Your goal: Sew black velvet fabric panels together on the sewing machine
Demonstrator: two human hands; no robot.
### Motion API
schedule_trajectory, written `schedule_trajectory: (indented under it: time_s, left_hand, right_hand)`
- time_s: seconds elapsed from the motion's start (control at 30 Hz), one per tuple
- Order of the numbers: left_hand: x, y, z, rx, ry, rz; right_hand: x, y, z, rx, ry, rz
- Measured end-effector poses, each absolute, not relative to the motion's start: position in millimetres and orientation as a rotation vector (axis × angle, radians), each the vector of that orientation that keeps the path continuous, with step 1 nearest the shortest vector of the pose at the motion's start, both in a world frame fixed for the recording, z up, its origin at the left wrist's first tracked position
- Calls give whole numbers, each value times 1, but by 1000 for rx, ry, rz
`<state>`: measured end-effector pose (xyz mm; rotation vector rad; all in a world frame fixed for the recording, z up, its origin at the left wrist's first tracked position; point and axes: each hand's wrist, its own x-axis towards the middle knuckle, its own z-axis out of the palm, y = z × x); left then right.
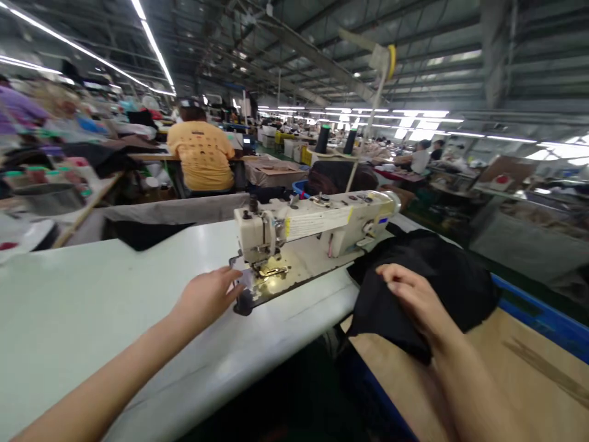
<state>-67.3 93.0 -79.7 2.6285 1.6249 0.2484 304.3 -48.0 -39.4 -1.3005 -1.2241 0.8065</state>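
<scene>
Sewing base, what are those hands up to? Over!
Left hand open, near sewing machine. Right hand at bunched black cloth, grip unclear. In between: sewing machine.

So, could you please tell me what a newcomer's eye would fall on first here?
Probably the pale sewing machine near the centre, its lit needle area beside the left hand. Next, perhaps, the black cloth on the right, under the right hand. Behind, left of centre, a person in yellow-orange has their back turned.
</scene>
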Motion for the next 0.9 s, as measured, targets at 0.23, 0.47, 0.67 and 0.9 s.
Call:
schedule_trajectory:
  time_s: [0.23,0.47,0.67,0.9]
  left_hand:
    - [2,-19,-48,2506,644,863]
    - [20,-15,-53,2089,867,1162]
    - [8,-15,-38,2005,766,1085]
    - [-6,-45,-65,1954,838,1371]
  right_hand:
    - [237,-30,-44,-1146,-1169,1474]
    - [183,-54,-36,-833,-961,1449]
    - [167,-70,-31,-969,-1304,975]
    - [153,-50,-30,-1011,-1129,853]
